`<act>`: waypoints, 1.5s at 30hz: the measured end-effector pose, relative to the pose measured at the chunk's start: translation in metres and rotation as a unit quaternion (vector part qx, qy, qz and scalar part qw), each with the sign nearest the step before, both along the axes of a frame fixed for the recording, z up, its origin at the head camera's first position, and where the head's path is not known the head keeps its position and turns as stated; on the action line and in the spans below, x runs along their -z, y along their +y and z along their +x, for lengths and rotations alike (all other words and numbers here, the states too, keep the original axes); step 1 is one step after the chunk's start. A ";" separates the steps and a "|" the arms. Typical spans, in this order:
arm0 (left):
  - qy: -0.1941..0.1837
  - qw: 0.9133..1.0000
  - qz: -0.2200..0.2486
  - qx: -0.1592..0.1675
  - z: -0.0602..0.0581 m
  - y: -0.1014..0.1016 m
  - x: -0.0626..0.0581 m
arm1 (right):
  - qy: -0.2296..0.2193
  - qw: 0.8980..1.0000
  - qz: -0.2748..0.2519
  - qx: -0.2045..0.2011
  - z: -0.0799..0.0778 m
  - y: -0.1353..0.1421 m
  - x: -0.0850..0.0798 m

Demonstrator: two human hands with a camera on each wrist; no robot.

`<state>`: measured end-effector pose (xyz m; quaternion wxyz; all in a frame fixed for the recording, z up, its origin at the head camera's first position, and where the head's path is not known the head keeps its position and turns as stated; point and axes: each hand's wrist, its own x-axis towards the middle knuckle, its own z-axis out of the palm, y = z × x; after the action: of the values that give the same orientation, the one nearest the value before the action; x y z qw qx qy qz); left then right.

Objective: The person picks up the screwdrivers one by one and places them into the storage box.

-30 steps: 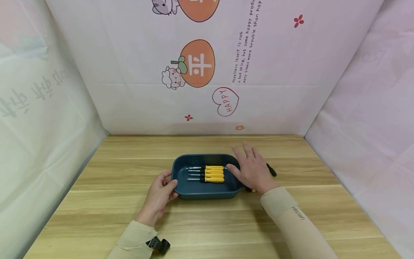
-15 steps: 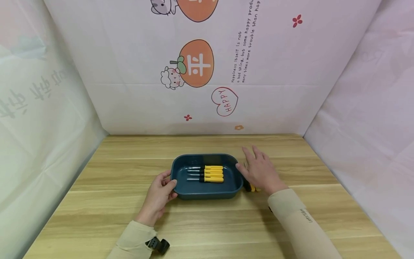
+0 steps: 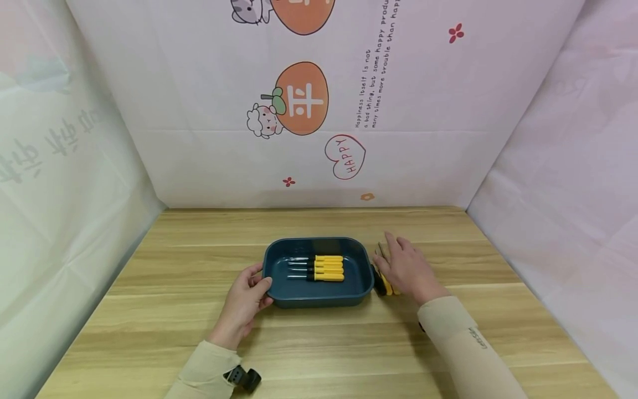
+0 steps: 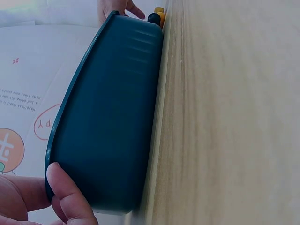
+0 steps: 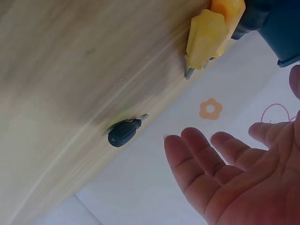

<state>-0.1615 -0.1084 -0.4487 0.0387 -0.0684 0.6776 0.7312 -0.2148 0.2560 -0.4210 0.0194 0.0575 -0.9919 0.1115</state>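
Observation:
My left hand (image 3: 244,299) grips the left end of a dark blue plastic tray (image 3: 319,303), the thumb over its rim. Several screwdrivers (image 3: 327,269) with yellow-and-black handles lie side by side in the tray, tips to the left. Just right of the tray, my right hand (image 3: 410,271) hovers with fingers spread and holds nothing. Beside and partly under it are yellow-and-black handled screwdrivers (image 3: 386,284), their thin shafts pointing away. In the right wrist view, a black-handled tool (image 5: 124,133) lies on the table beyond the fingers; my right hand covers it in the head view.
The wooden table (image 3: 319,354) runs to a printed white sheet (image 3: 423,166) at the back. White sheets also hang at the left (image 3: 75,221) and right (image 3: 558,221) sides.
My right hand has moved right, from over the tray's right end to beside it, uncovering more of the screwdrivers there. The left hand and the tray stay where they were.

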 end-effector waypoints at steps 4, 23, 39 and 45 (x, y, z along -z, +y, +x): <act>0.000 1.000 0.000 0.000 0.000 0.000 0.000 | -0.008 1.000 -0.004 0.009 0.003 0.002 0.002; -0.003 1.000 0.000 0.002 0.000 -0.001 0.000 | -0.055 0.997 0.014 0.047 0.005 0.006 0.010; -0.003 1.000 -0.002 0.002 0.001 0.000 -0.001 | -0.116 0.991 0.021 0.063 0.006 0.006 0.010; -0.002 1.000 0.000 0.002 0.000 0.000 0.000 | -0.126 0.990 0.024 0.064 0.006 0.006 0.010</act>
<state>-0.1612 -0.1086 -0.4487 0.0412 -0.0684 0.6780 0.7307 -0.2086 0.2621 -0.4310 -0.1004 -0.0199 -0.9904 0.0926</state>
